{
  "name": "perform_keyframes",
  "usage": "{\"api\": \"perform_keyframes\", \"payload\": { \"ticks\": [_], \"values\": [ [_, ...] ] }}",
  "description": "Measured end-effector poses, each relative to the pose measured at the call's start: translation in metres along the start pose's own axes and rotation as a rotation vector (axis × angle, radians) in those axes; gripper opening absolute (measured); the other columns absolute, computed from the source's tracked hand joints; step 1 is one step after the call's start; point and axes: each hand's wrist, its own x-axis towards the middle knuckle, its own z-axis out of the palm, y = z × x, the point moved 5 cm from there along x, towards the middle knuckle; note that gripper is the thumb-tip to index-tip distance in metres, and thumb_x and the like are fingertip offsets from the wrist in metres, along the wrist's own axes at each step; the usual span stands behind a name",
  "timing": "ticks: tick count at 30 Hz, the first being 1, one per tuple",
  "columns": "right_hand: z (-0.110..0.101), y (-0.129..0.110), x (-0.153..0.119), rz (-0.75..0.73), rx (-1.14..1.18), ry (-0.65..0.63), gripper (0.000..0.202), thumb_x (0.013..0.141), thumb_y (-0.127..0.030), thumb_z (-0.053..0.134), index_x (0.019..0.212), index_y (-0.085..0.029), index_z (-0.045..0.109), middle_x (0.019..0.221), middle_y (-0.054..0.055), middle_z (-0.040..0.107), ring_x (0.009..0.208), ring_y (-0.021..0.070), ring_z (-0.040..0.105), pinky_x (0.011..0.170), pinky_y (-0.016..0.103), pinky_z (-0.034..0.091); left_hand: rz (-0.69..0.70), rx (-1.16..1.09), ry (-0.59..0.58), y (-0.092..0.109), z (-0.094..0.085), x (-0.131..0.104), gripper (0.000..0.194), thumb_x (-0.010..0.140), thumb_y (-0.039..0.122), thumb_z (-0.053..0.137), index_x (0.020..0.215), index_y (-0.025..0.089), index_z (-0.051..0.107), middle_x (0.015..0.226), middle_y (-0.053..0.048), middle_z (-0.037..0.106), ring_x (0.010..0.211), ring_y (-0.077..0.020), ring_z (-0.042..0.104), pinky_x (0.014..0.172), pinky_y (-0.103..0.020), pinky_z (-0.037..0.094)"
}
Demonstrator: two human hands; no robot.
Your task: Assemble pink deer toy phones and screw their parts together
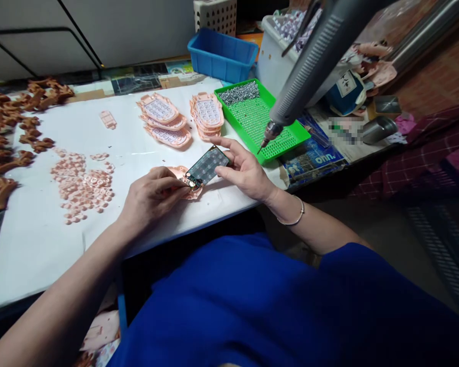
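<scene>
My right hand (pixel 247 171) grips a dark green circuit board (pixel 206 165) between thumb and fingers, holding it tilted. Beneath the board's lower end lies a pink plastic casing (pixel 195 194), partly covered by the board and my fingers. My left hand (pixel 153 196) is closed in a pinch at the casing and the lower end of the board; what exactly sits between its fingertips is hidden. Behind my hands are two stacks of pink casings with light keypads, a left stack (pixel 164 122) and a right stack (pixel 207 114).
Small pink buttons (pixel 82 183) and brown parts (pixel 7 137) lie at left, near a small pink cover (pixel 107 120). A green tray (pixel 265 120) holds silver screws (pixel 239 93). An electric screwdriver (pixel 306 71) hangs over it. Behind are a blue bin (pixel 224 56) and a filled white bin (pixel 270 58).
</scene>
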Motion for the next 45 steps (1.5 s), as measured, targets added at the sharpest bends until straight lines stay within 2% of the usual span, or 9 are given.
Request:
{"api": "perform_keyframes", "payload": {
  "ticks": [7, 15, 22, 27, 33, 35, 38, 41, 45],
  "values": [
    [-0.004, 0.001, -0.001, -0.04, -0.014, -0.006, 0.017, 0.08, -0.028, 0.065, 0.091, -0.017, 0.062, 0.093, 0.002, 0.066, 0.086, 0.0106, 0.061, 0.086, 0.026, 0.054, -0.013, 0.035, 0.012, -0.003, 0.002, -0.002, 0.017, 0.085, 0.037, 0.064, 0.082, 0.024, 0.075, 0.075, -0.002, 0.064, 0.064, -0.0143, 0.056, 0.059, -0.028, 0.047],
    [-0.004, -0.005, -0.007, -0.165, -0.074, -0.194, 0.011, 0.086, -0.023, 0.059, 0.085, -0.016, 0.067, 0.091, 0.004, 0.069, 0.089, 0.0116, 0.066, 0.087, 0.027, 0.054, 0.014, 0.047, 0.054, -0.004, 0.002, -0.004, 0.017, 0.085, 0.036, 0.063, 0.08, 0.025, 0.075, 0.076, -0.001, 0.063, 0.063, -0.0134, 0.055, 0.059, -0.027, 0.045],
    [0.001, -0.027, -0.004, -0.364, -0.329, -0.342, 0.026, 0.092, -0.018, 0.046, 0.091, -0.02, 0.072, 0.095, 0.006, 0.071, 0.091, 0.0135, 0.065, 0.088, 0.03, 0.054, 0.012, 0.035, 0.038, -0.002, 0.001, -0.002, 0.016, 0.086, 0.035, 0.064, 0.08, 0.024, 0.075, 0.073, 0.0, 0.062, 0.061, -0.0127, 0.053, 0.059, -0.027, 0.044],
    [0.012, -0.042, 0.007, -0.335, -0.627, -0.483, 0.032, 0.098, -0.024, 0.039, 0.101, -0.02, 0.07, 0.098, 0.005, 0.068, 0.093, 0.0118, 0.062, 0.093, 0.028, 0.052, 0.068, 0.051, 0.038, -0.003, 0.002, -0.004, 0.015, 0.088, 0.033, 0.064, 0.085, 0.022, 0.074, 0.076, 0.001, 0.061, 0.06, -0.0103, 0.052, 0.057, -0.024, 0.043],
    [0.019, -0.042, 0.035, -0.32, -0.668, -0.518, 0.028, 0.094, -0.022, 0.046, 0.113, -0.023, 0.067, 0.112, -0.004, 0.069, 0.106, 0.006, 0.062, 0.099, 0.013, 0.047, 0.207, 0.093, 0.092, -0.005, 0.004, -0.006, 0.01, 0.09, 0.025, 0.063, 0.088, 0.02, 0.072, 0.078, 0.002, 0.061, 0.058, -0.0077, 0.051, 0.053, -0.02, 0.042],
    [0.021, -0.034, 0.044, -0.33, -0.621, -0.502, 0.036, 0.09, -0.017, 0.047, 0.123, -0.02, 0.062, 0.125, -0.003, 0.065, 0.119, 0.0086, 0.059, 0.11, 0.018, 0.043, 0.209, 0.095, 0.09, -0.006, 0.005, -0.006, 0.009, 0.09, 0.023, 0.063, 0.088, 0.018, 0.071, 0.079, 0.001, 0.062, 0.059, -0.008, 0.052, 0.053, -0.019, 0.044],
    [0.021, -0.015, 0.052, -0.261, -0.502, -0.449, 0.052, 0.082, -0.008, 0.047, 0.134, -0.012, 0.049, 0.14, 0.005, 0.055, 0.129, 0.0143, 0.052, 0.117, 0.034, 0.043, 0.206, 0.089, 0.094, -0.005, 0.004, -0.007, 0.009, 0.088, 0.022, 0.065, 0.087, 0.017, 0.072, 0.078, 0.001, 0.062, 0.06, -0.0085, 0.053, 0.054, -0.019, 0.044],
    [0.019, 0.003, 0.054, -0.088, -0.336, -0.365, 0.052, 0.081, -0.007, 0.048, 0.132, -0.012, 0.042, 0.139, 0.007, 0.051, 0.121, 0.0137, 0.054, 0.105, 0.032, 0.053, 0.189, 0.082, 0.087, -0.003, 0.003, -0.008, 0.009, 0.088, 0.022, 0.065, 0.089, 0.017, 0.073, 0.076, 0.001, 0.06, 0.06, -0.0084, 0.053, 0.054, -0.02, 0.044],
    [0.02, 0.019, 0.051, 0.111, -0.103, -0.34, 0.044, 0.085, -0.013, 0.055, 0.126, -0.014, 0.039, 0.108, 0.002, 0.058, 0.089, 0.0071, 0.058, 0.079, 0.019, 0.057, 0.17, 0.084, 0.084, -0.004, 0.002, -0.01, 0.01, 0.089, 0.024, 0.065, 0.087, 0.017, 0.073, 0.077, 0.001, 0.06, 0.061, -0.0087, 0.053, 0.054, -0.02, 0.044]
  ]
}}
